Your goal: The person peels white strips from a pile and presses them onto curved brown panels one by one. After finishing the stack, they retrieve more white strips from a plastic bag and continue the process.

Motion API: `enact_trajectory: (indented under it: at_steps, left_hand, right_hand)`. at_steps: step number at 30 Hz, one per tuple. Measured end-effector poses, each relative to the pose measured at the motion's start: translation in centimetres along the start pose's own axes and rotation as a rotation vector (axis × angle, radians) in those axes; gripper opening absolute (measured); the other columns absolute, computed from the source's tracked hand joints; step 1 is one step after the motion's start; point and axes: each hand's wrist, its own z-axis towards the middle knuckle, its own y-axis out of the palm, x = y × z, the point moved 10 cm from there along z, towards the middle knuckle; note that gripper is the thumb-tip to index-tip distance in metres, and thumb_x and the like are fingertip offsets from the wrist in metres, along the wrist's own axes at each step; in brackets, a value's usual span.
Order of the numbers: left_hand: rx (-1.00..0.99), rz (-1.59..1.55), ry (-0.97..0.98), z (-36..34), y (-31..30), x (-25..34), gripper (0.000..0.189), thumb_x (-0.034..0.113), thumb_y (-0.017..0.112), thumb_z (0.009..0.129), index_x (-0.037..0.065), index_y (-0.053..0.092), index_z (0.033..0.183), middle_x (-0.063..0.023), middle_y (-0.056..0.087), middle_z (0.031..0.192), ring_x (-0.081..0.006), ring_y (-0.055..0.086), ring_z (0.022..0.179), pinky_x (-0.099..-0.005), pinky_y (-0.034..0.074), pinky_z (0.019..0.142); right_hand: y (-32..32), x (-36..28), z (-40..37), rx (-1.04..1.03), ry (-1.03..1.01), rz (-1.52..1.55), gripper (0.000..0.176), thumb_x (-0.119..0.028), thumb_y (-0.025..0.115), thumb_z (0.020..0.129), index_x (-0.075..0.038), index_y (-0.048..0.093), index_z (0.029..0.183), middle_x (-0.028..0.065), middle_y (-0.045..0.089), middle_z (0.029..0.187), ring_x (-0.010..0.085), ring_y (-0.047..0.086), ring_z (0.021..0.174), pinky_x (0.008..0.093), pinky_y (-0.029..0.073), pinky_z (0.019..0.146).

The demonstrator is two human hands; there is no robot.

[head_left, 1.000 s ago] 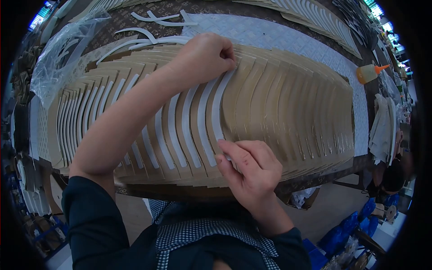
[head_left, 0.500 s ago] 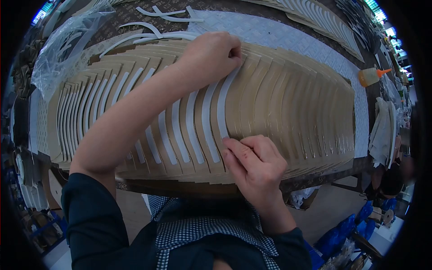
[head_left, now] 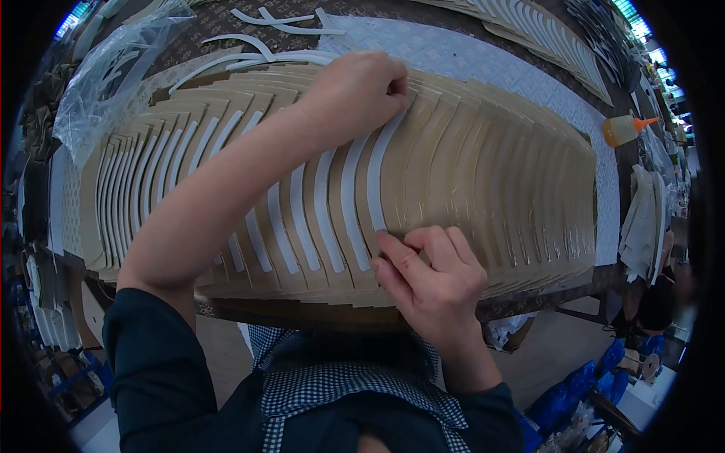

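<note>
A curved white strip (head_left: 375, 177) lies along one of the overlapping tan curved pieces (head_left: 430, 166) fanned out across the table. My left hand (head_left: 364, 90) is closed at the strip's far end, its fingertips partly hidden behind the hand. At the near end, my right hand (head_left: 438, 275) is curled, with the index fingertip pressing on the strip's tip and the thumb just below it. More white strips (head_left: 349, 204) lie on the pieces to the left, some covered by my left forearm. To the right, the pieces show shiny streaks and no white strips.
Loose white strips (head_left: 291, 30) lie beyond the fan, near a clear plastic bag (head_left: 106, 90). A bottle with an orange nozzle (head_left: 621, 130) is at the right. Another fanned stack (head_left: 529, 34) sits at the back. White textured sheeting (head_left: 423, 45) lies under the pieces.
The right thumb has dropped slightly from the index fingertip, and the right hand has shifted a little to the right. My left hand stays at the strip's far end.
</note>
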Motion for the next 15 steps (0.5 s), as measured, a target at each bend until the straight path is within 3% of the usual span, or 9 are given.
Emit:
enact_trajectory:
  at_steps: [8,12,15]
  left_hand:
    - [0.115,0.072,0.000,-0.9,-0.7,0.8,0.019,0.019,0.068,0.084,0.006,0.065,0.098,-0.0105,0.064,0.088,-0.0286,0.066,0.083,-0.0396,0.052,0.077]
    - [0.251,-0.003,-0.013,-1.4,-4.7,-1.4,0.017,0.021,0.067,0.088,0.005,0.068,0.095,-0.0101,0.065,0.089,-0.0272,0.066,0.082,-0.0376,0.052,0.077]
    - [0.282,0.212,-0.028,-1.5,-8.2,-5.8,0.016,0.021,0.067,0.089,0.007,0.072,0.095,-0.0096,0.065,0.091,-0.0271,0.066,0.081,-0.0379,0.052,0.077]
  right_hand:
    - [-0.8,-0.8,-0.6,0.018,-0.051,0.018,0.015,-0.011,0.080,0.070,-0.005,0.076,0.084,0.0034,0.057,0.076,0.0195,0.053,0.067,0.0316,0.044,0.057]
    - [-2.9,-0.6,-1.9,0.202,-0.101,0.126,0.009,-0.014,0.080,0.073,-0.008,0.074,0.077,0.0006,0.055,0.074,0.0166,0.050,0.059,0.0285,0.042,0.052]
    - [-4.2,-0.5,-3.0,0.246,-0.102,0.161,0.009,-0.014,0.079,0.074,-0.008,0.074,0.077,0.0005,0.055,0.075,0.0160,0.049,0.056,0.0278,0.041,0.049]
